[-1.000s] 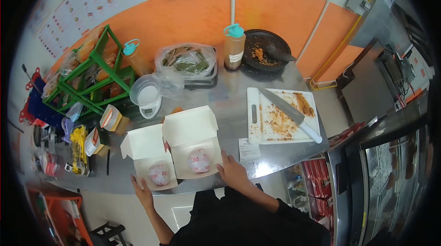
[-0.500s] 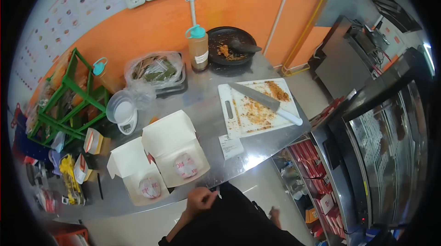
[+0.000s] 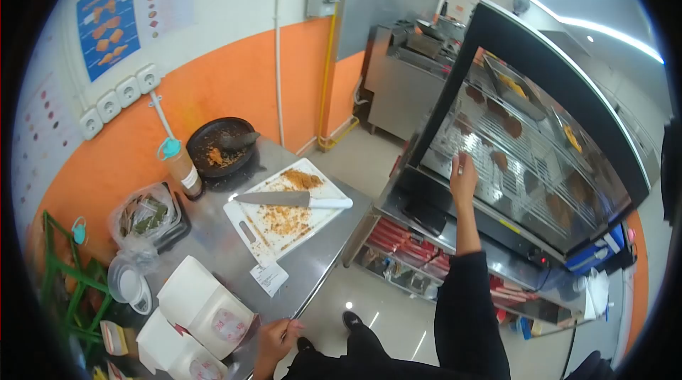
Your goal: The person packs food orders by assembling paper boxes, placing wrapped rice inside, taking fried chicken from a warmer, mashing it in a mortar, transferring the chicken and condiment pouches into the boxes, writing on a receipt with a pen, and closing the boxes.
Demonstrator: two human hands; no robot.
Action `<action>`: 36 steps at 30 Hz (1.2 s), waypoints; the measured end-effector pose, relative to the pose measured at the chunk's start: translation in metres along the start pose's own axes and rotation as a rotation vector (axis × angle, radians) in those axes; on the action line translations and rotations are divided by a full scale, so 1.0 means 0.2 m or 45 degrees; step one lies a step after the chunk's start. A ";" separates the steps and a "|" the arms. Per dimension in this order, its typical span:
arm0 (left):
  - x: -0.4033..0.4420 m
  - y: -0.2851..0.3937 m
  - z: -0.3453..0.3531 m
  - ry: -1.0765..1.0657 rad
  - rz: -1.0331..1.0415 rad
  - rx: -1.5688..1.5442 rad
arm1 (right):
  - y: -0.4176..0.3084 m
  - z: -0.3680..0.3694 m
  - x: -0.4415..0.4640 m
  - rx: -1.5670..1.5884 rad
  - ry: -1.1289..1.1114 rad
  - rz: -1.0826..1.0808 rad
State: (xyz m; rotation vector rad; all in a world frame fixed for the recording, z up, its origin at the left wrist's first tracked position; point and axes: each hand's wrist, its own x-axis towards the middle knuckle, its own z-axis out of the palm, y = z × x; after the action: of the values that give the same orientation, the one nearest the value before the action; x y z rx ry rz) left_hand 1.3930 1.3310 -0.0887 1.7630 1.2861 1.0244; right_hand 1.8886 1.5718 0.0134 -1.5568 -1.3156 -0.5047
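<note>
My right hand (image 3: 464,175) is raised with its fingers curled in front of the glass of a warming display cabinet (image 3: 490,202). Whether it grips part of the cabinet cannot be made out. Brown fried pieces (image 3: 511,126) lie on wire racks behind the glass. My left hand (image 3: 278,341) is closed near the steel table's front edge, its contents hidden. Beside it stand two open white cartons, one (image 3: 188,288) behind the other (image 3: 160,341). Each holds a round wrapped item with red print, one (image 3: 229,324) in the rear carton and one (image 3: 206,367) in front.
On the steel table (image 3: 220,224) are a white cutting board (image 3: 263,238) with crumbs, a large knife (image 3: 284,199), a receipt (image 3: 270,278), a stone mortar (image 3: 213,135), a sauce bottle (image 3: 181,170) and a bagged bundle of leaves (image 3: 145,216). Red packages (image 3: 405,248) fill a shelf under the cabinet.
My view has turned right towards the display cabinet. My right hand has risen from low at my side to the cabinet's glass. My left hand stays closed by the cartons.
</note>
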 end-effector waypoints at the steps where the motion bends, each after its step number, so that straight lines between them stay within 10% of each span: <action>1: 0.01 0.02 0.02 0.037 -0.005 0.007 | -0.05 0.07 0.19 0.028 -0.020 0.021; 11: 0.03 0.19 0.39 0.562 -0.307 0.134 | 0.09 0.15 0.48 -0.218 -0.041 -0.053; 18: 0.04 0.29 0.51 0.630 -0.387 0.116 | 0.83 -0.14 0.34 -0.490 0.136 0.039; 21: 0.01 0.31 0.51 0.633 -0.451 0.187 | 0.73 -0.31 0.29 -0.333 0.008 0.661; 27: -0.11 0.33 0.45 0.719 -0.568 0.284 | 0.25 -0.25 0.07 -1.049 0.668 -0.257; 32: -0.40 0.28 0.34 1.031 -0.651 0.333 | -0.39 0.58 -0.33 0.411 -0.232 0.018; 36: -0.61 0.34 0.14 1.335 -0.847 0.101 | -1.61 0.76 -0.68 1.181 -1.200 -0.444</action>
State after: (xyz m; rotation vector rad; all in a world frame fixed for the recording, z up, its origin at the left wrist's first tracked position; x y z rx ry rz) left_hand 1.4229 1.1935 -0.0639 0.6287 2.3289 1.5218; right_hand 1.5109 1.6081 -0.0270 -0.7328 -2.1109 0.6882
